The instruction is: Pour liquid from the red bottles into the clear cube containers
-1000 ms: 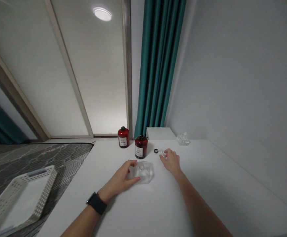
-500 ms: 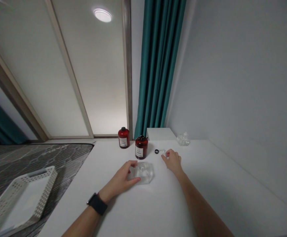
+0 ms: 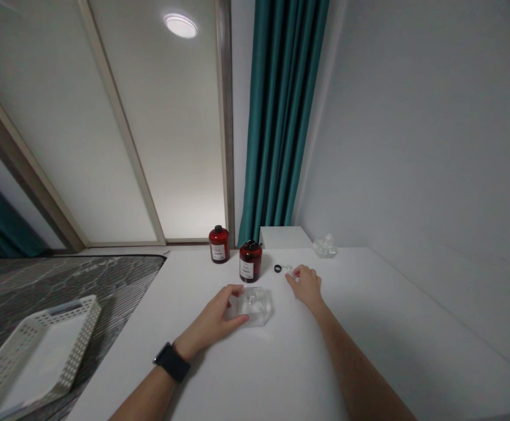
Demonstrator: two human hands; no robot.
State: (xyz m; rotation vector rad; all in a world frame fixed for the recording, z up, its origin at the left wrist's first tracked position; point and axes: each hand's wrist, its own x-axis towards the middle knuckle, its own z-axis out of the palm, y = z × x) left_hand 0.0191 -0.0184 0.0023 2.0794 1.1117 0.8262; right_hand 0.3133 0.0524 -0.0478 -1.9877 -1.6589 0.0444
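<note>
Both bare forearms reach up from the lower edge of the frame toward its middle. The left hand (image 3: 217,318) lies just left of centre, palm down, fingers (image 3: 236,289) curled loosely with the thumb stretched to the right; a black watch band circles that wrist. The right hand (image 3: 307,286) sits a little higher and right of centre, fingers bent and bunched together, pointing toward the upper left.
</note>
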